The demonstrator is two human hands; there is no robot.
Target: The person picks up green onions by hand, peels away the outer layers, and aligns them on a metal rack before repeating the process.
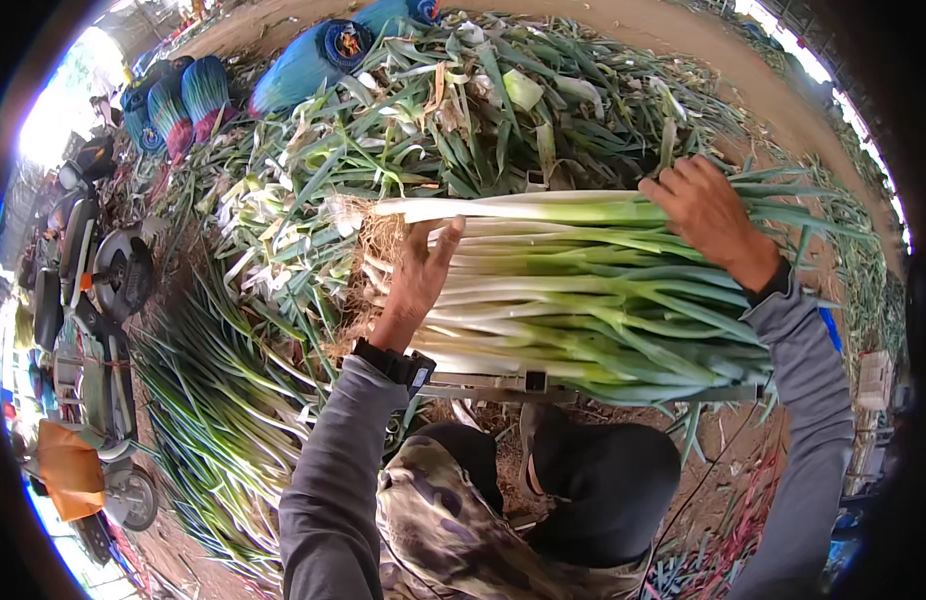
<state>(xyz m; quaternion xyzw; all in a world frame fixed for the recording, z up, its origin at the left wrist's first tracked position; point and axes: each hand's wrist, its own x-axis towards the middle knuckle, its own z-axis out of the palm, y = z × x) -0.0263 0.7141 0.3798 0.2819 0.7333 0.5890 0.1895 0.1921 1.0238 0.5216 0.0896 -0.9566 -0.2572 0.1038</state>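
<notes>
A row of leeks (583, 290) lies side by side across a low metal rack (483, 382) in front of me, with roots to the left and green leaves to the right. Along the far edge of the row is a thick leek (513, 207). My left hand (420, 272) is closed at the white root end of this leek, its fingers partly hidden. On the green part of the same stalk my right hand (703, 212) rests with curled fingers, the leaves running out beyond it. Tangled roots (368, 270) hang beside my left hand.
Beyond the rack rises a heap of leek leaves and trimmings (483, 110). More leeks (223, 430) lie on the ground at left, near a parked motorbike (93, 300). Blue net-wrapped bundles (308, 68) stand at the far left. My knees (608, 490) are just below the rack.
</notes>
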